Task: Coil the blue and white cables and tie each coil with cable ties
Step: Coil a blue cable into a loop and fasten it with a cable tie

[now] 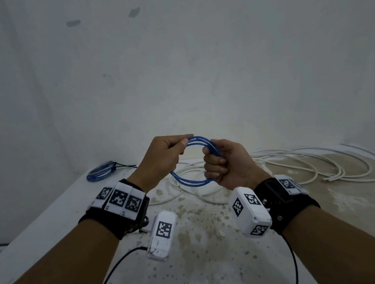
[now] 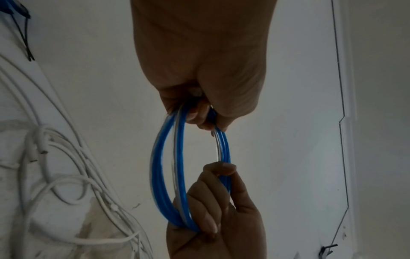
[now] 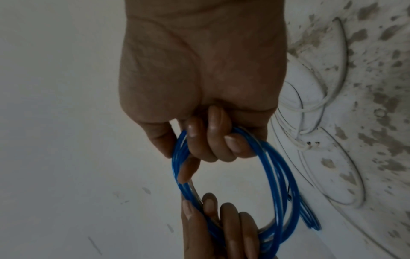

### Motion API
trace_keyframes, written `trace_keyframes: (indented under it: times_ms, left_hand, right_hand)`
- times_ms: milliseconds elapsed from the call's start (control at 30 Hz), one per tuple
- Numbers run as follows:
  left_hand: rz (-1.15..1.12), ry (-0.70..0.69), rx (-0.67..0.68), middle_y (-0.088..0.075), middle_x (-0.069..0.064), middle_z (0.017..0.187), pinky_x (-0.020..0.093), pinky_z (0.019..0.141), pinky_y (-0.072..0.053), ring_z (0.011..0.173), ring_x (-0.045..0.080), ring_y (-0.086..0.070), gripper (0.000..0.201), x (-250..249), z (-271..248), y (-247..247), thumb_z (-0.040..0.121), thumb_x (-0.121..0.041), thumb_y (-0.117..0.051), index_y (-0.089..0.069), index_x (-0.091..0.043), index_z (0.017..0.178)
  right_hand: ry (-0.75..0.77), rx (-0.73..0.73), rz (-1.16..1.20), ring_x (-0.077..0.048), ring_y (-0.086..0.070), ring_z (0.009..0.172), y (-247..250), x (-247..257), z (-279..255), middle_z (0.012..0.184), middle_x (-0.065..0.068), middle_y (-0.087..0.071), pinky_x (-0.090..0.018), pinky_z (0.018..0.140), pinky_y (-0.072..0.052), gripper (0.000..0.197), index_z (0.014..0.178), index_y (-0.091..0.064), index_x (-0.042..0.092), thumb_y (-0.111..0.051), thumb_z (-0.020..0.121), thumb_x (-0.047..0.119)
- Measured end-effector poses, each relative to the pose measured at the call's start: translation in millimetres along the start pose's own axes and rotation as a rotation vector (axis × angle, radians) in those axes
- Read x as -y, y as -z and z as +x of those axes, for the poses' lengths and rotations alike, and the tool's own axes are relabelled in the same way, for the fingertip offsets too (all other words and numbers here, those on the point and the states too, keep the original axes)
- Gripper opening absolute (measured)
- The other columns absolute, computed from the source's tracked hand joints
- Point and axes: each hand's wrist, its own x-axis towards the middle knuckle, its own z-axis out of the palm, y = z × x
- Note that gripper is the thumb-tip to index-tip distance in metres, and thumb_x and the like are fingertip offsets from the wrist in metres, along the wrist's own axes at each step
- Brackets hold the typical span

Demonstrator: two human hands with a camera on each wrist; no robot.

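Both hands are clamped on one blue coil (image 1: pixel 191 161), held up in the air over the table (image 1: pixel 53 219), w/ the loops standing roughly upright between them. Left hand (image 1: pixel 164 158) has the top-left arc: thumb pressed down on the strands against the curled index, other fingers folded in under. In the left wrist view the strands run out of that pinch (image 2: pixel 195 112) as a tight bundle. Right hand (image 1: pixel 225 163) is a full fist round the right side of the ring, fingers (image 3: pixel 206 140) wrapped over the strands, nothing spread on either side.

Far left on the table lies a second blue coil (image 1: pixel 100 172), already cinched w/ a black cable tie (image 1: pixel 125 165), tail sticking out to the right. So one blue coil looks done, and this one looks formed but I see no tie on it. Behind and to the right of the hands, the white cable (image 1: pixel 318 165) sprawls loose across the table, not coiled at all.

What could go wrong, I'd say: one hand must let go to fetch a tie, and springy cable like this will prob. fan open or drop a loop if the remaining grip covers only some strands. The strands already sit a bit apart near the bottom of the ring. I can't spot a spare tie anywhere, so the reach may be long.
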Motion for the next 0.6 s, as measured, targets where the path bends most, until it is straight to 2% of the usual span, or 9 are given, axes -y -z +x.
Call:
trace_keyframes:
  times_ms: [100, 200, 300, 400, 467, 500, 600]
  left_hand:
    - [0.02, -0.01, 0.05, -0.058, -0.001, 0.077, 0.027, 0.047, -0.036, 0.051, 0.012, -0.036, 0.033, -1.3, -3.8, -1.6, 0.101, -0.022, -0.05, -0.057, -0.023, 0.134]
    - [0.1, -0.025, 0.076, -0.061, 0.005, 0.077, 0.025, 0.052, -0.046, 0.052, 0.012, -0.046, 0.043, 0.3, -7.1, -1.3, 0.096, -0.023, -0.059, -0.05, -0.025, 0.139]
    - [-0.039, 0.076, -0.048, -0.07, 0.008, 0.088, 0.031, 0.067, -0.058, 0.061, 0.015, -0.065, 0.039, 9.9, -8.2, -4.7, 0.096, -0.021, -0.061, -0.05, -0.014, 0.132]
    - [-0.237, 0.191, -0.074, -0.068, 0.012, 0.088, 0.033, 0.074, -0.06, 0.075, 0.021, -0.072, 0.027, 15.6, -12.8, -12.6, 0.1, -0.021, -0.053, -0.052, -0.006, 0.123]
    - [-0.255, 0.148, -0.054, -0.065, 0.013, 0.09, 0.029, 0.072, -0.059, 0.078, 0.021, -0.073, 0.017, 15.3, -15.9, -16.4, 0.102, -0.015, -0.047, -0.057, -0.012, 0.115]
    - [-0.252, 0.112, -0.054, -0.065, 0.012, 0.092, 0.028, 0.071, -0.059, 0.079, 0.022, -0.073, 0.018, 14.6, -16.8, -17.0, 0.102, -0.012, -0.047, -0.059, -0.016, 0.114]
    - [-0.209, 0.026, -0.084, -0.071, 0.007, 0.095, 0.027, 0.07, -0.059, 0.076, 0.022, -0.074, 0.032, 13.1, -17.1, -16.6, 0.098, -0.007, -0.052, -0.056, -0.021, 0.127]
  right_hand:
    - [-0.015, -0.001, 0.002, -0.008, -0.022, 0.035, 1.1, -1.0, 1.0, 0.048, 0.006, -0.027, -0.022, 0.04, -0.024, 0.033, 0.074, -0.054, 0.011, -0.041, 0.097, 0.03]
    - [-0.013, 0.004, 0.026, -0.007, -0.023, 0.036, 3.6, -1.1, 1.4, 0.052, 0.005, -0.03, -0.021, 0.04, -0.022, 0.034, 0.076, -0.052, 0.012, -0.039, 0.1, 0.032]
    - [0.063, -0.008, 0.114, -0.007, -0.023, 0.036, 4.4, 0.2, 3.2, 0.052, 0.006, -0.029, -0.021, 0.039, -0.023, 0.033, 0.076, -0.05, 0.013, -0.039, 0.101, 0.032]
    - [0.147, -0.063, 0.176, -0.008, -0.023, 0.036, 3.4, 0.8, 6.9, 0.051, 0.006, -0.028, -0.021, 0.039, -0.028, 0.037, 0.077, -0.051, 0.013, -0.035, 0.104, 0.033]
    - [0.163, -0.109, 0.192, -0.008, -0.023, 0.036, 2.9, 0.5, 7.7, 0.051, 0.006, -0.029, -0.021, 0.04, -0.029, 0.037, 0.078, -0.055, 0.011, -0.037, 0.103, 0.032]
    - [0.164, -0.131, 0.194, -0.008, -0.024, 0.037, 3.2, 0.1, 7.6, 0.051, 0.006, -0.03, -0.021, 0.04, -0.03, 0.036, 0.079, -0.058, 0.01, -0.038, 0.102, 0.031]
    - [0.167, -0.186, 0.198, -0.009, -0.024, 0.038, 4.1, -1.3, 7.6, 0.051, 0.005, -0.03, -0.022, 0.041, -0.03, 0.035, 0.085, -0.064, 0.006, -0.041, 0.1, 0.027]
